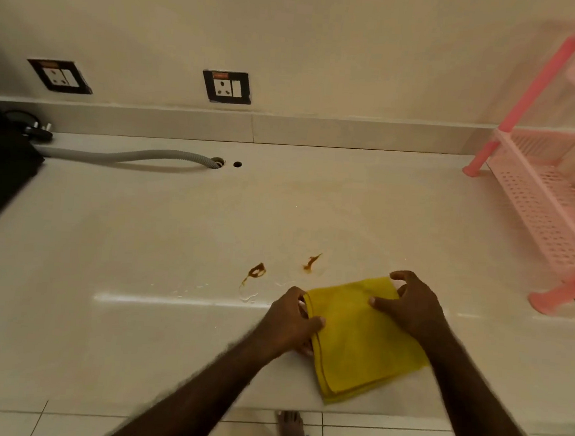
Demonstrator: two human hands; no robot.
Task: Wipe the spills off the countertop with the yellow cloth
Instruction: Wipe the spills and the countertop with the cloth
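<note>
A folded yellow cloth [359,342] lies flat near the front edge of the cream countertop [140,258]. My left hand [289,323] pinches its left folded edge. On the cloth's far right corner rests my right hand [409,304], fingers curled over the fabric. Two brown spills sit just beyond the cloth: a ring-shaped spill [255,272] to the left and a streak-shaped spill [311,262] nearer the cloth. Clear wet drops [248,296] glisten below the ring-shaped one.
A pink plastic rack [546,202] stands on the counter's right side. A grey corrugated hose [123,155] runs into a hole at the back, beside a second small hole [237,164]. A black object [0,163] fills the left edge. Two wall sockets [226,87] sit above.
</note>
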